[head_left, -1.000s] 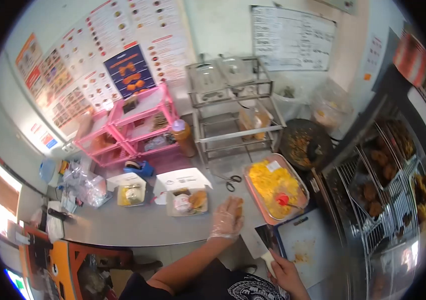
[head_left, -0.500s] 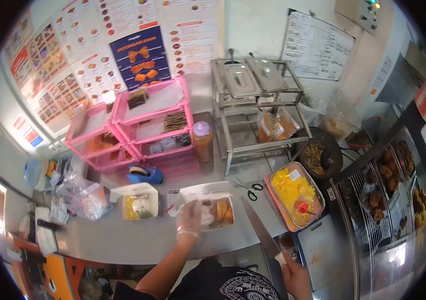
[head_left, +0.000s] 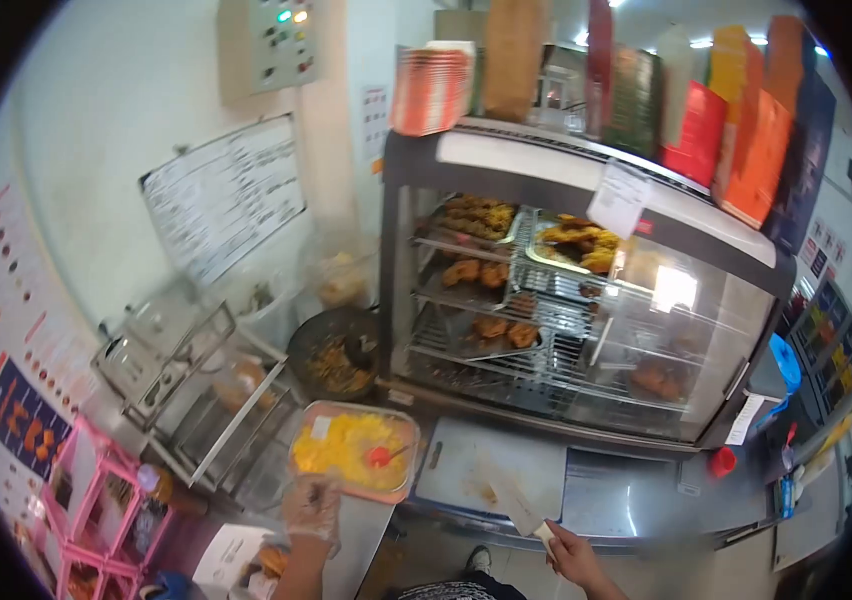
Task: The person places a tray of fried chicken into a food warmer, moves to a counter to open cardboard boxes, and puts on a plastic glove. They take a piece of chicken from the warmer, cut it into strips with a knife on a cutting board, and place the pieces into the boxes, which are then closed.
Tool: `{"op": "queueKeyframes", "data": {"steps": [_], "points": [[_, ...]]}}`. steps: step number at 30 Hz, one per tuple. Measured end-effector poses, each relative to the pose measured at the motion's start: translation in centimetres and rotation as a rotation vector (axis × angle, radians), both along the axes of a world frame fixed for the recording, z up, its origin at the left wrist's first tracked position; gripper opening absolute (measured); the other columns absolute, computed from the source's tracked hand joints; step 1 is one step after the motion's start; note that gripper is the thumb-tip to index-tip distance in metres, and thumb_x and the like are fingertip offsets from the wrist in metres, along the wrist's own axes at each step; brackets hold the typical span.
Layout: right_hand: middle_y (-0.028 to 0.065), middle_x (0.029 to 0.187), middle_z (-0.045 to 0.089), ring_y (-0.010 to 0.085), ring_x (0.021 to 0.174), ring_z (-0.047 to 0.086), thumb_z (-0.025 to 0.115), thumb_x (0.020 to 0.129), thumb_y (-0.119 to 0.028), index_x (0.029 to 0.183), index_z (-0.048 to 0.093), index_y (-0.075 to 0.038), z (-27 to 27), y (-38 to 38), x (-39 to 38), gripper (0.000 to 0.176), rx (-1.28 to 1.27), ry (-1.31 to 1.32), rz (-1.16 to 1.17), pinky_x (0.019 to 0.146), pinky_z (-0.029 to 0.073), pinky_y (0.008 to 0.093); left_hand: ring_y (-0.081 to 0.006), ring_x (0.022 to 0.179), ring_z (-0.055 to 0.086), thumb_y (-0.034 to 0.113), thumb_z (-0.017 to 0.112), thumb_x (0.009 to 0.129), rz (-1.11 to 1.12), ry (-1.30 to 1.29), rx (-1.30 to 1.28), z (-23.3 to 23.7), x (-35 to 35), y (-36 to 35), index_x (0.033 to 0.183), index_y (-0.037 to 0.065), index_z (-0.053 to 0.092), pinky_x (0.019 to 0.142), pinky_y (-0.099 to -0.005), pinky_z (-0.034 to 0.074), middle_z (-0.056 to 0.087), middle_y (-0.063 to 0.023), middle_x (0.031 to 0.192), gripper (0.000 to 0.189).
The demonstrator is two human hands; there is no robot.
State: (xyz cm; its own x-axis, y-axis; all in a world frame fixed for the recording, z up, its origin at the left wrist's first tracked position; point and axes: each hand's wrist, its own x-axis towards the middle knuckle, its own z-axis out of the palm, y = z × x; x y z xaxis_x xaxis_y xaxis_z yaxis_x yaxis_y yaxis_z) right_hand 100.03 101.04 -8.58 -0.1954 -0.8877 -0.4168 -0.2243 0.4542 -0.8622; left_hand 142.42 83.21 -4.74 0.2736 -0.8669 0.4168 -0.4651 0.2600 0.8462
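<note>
My right hand (head_left: 574, 560) grips the pale handle of a broad-bladed kitchen knife (head_left: 514, 506). Its blade points up and left over the near edge of a white cutting board (head_left: 536, 480), which carries a brownish smear. My left hand (head_left: 311, 512) wears a clear plastic glove and has its fingers loosely extended, somewhat blurred. It hovers by the near left corner of a metal tray (head_left: 408, 488) of chopped yellow food (head_left: 341, 445); a red spoon (head_left: 379, 457) lies in that food. Below and left of this hand, an open white takeaway box (head_left: 221, 555) contains browned fried pieces (head_left: 271, 562).
A glass-fronted warming cabinet (head_left: 586, 330) with trays of fried food stands behind the cutting board. A dark wok-like pan (head_left: 336, 360) sits left of it, near a steel rack (head_left: 211, 440). Pink baskets (head_left: 96, 500) are at lower left. A red cup (head_left: 722, 461) stands at right.
My view has swung right towards the warming cabinet. The gloved left hand has left the takeaway box and is beside the yellow food tray. The knife, still in my right hand, is at the cutting board.
</note>
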Motion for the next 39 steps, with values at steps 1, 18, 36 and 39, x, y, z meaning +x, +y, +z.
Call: {"op": "queueKeyframes", "data": {"steps": [1,18,36,39], "points": [[0.0025,0.072,0.064,0.0084,0.059,0.057,0.055,0.108,-0.02,0.157,0.049,-0.013,-0.1,0.4,-1.0,0.049,-0.001,0.046,-0.022,0.057,0.051,0.0287,-0.0222,0.073,0.065,0.02,0.077,0.089,-0.051,-0.176,0.047,1.2,-2.0,-2.7,0.096,0.006,0.071,0.074,-0.036,0.052,0.069,-0.0096,0.081,0.016],[0.0277,0.107,0.073,0.0414,0.098,0.074,0.06,0.103,-0.021,0.151,0.055,-0.016,0.3,-0.4,-15.0,0.049,-0.068,0.317,0.149,0.085,0.057,0.0463,-0.0386,0.126,0.059,0.045,0.069,0.096,-0.697,-1.025,-0.286,26.3,-40.5,-24.9,0.144,0.012,0.056,0.108,-0.0481,0.047,0.064,-0.0182,0.135,0.06],[0.0329,0.089,0.067,0.0466,0.077,0.067,0.062,0.101,-0.022,0.151,0.055,-0.024,0.9,-3.1,-19.2,0.051,-0.011,0.223,0.239,0.073,0.053,0.0509,-0.0393,0.094,0.071,0.028,0.072,0.092,-0.438,-0.606,-0.034,25.2,-43.6,-27.8,0.115,0.001,0.071,0.084,-0.0436,0.055,0.074,-0.0202,0.11,0.035],[0.0319,0.092,0.069,0.045,0.08,0.07,0.062,0.101,-0.022,0.151,0.055,-0.023,0.2,-3.1,-19.4,0.05,-0.073,0.239,0.238,0.073,0.054,0.0478,-0.0366,0.097,0.071,0.03,0.069,0.097,-0.457,-0.474,-0.076,24.6,-39.8,-27.8,0.119,0.0,0.069,0.087,-0.0388,0.055,0.073,-0.0217,0.111,0.038]]}}
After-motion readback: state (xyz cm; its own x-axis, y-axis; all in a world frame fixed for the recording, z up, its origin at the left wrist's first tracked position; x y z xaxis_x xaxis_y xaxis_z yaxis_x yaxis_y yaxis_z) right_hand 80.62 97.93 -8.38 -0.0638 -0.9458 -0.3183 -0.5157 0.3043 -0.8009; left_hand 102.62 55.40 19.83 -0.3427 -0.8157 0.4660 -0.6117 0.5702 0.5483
